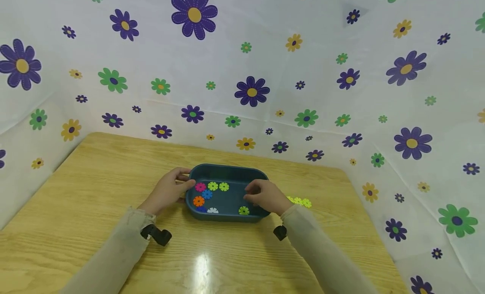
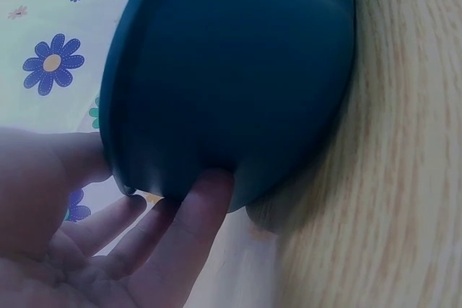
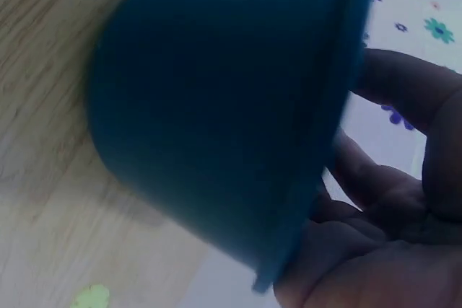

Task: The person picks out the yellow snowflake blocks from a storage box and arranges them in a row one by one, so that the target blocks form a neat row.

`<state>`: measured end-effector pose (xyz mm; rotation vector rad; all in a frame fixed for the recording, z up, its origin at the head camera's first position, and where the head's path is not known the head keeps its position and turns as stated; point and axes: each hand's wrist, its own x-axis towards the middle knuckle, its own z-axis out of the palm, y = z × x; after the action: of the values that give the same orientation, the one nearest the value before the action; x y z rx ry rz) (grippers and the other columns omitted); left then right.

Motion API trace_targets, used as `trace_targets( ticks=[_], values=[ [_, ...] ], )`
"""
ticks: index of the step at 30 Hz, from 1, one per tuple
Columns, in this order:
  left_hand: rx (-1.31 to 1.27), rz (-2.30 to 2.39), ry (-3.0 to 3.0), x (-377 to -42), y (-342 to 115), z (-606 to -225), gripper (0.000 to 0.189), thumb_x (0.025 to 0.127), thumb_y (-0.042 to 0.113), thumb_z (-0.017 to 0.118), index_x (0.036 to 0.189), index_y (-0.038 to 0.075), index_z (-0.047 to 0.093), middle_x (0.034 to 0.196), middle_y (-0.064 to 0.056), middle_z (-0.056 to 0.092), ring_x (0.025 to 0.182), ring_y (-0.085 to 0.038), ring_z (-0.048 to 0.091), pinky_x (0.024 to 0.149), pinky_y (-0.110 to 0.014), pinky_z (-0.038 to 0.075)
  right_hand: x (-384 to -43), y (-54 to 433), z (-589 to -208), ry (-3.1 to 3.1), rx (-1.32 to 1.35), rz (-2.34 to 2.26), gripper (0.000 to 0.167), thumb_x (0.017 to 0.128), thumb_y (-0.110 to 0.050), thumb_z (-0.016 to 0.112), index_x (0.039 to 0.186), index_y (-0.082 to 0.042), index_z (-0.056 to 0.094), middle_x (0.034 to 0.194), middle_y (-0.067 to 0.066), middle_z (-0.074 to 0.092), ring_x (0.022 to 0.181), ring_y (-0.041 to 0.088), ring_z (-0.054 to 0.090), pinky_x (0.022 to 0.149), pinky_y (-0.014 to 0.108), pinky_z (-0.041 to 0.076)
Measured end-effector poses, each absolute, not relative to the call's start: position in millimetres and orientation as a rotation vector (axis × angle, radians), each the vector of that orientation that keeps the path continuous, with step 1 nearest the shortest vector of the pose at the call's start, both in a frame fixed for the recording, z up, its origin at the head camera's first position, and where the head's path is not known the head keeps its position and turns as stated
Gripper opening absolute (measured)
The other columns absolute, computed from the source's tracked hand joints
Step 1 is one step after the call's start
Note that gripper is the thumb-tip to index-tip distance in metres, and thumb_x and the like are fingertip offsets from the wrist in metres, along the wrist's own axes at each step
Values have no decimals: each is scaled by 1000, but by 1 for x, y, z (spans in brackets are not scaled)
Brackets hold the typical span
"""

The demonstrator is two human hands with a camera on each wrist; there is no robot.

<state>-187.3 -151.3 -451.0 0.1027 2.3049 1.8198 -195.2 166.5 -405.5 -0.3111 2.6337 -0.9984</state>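
Two beige sleeves [image 1: 113, 252] lie nearest. We see the left hand [image 1: 166, 191] gripping the oval dark-teal plastic tub [image 1: 227, 217] on the wooden table [image 1: 94, 180]; toothed multicoloured plastic discs [image 1: 198, 201] lie inside. Over its right end, the right hand [image 1: 267, 196] bends; we cannot tell whether its fingertips meet.

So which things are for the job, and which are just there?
For the job:
- tub, held by the left hand
- discs inside it
- right hand, reaching in
- yellow discs outside, probably

Just there:
- table
- flowery sheet
- black wrist gadgets
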Motion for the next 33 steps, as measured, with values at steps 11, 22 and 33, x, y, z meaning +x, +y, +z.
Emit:
trace_targets(
  ticks=[11,22,33],
  values=[
    [106,1812,2302,-189,-150,-450,54,106,25,63,152,6,44,138,-22,55,118,-37,63,80,-39,65,-199,150,-419,2647,-342,-798,17,93,-14,78,108,-9,71,106,4,70,98,18,66,90,41,57],
    [100,1795,2307,-189,-151,-452,54,105,26,63,151,5,44,138,-23,54,117,-37,63,80,-39,64,-195,142,-423,2575,-405,-736,22,91,-11,80,110,-8,68,100,3,68,90,17,64,84,39,57],
    [100,1810,2301,-189,-152,-453,53,105,25,63,151,6,45,137,-22,55,117,-37,63,79,-39,65,-199,136,-427,2670,-389,-604,17,95,-25,76,88,-13,66,85,-2,64,76,14,57,73,32,50]
  ],
)
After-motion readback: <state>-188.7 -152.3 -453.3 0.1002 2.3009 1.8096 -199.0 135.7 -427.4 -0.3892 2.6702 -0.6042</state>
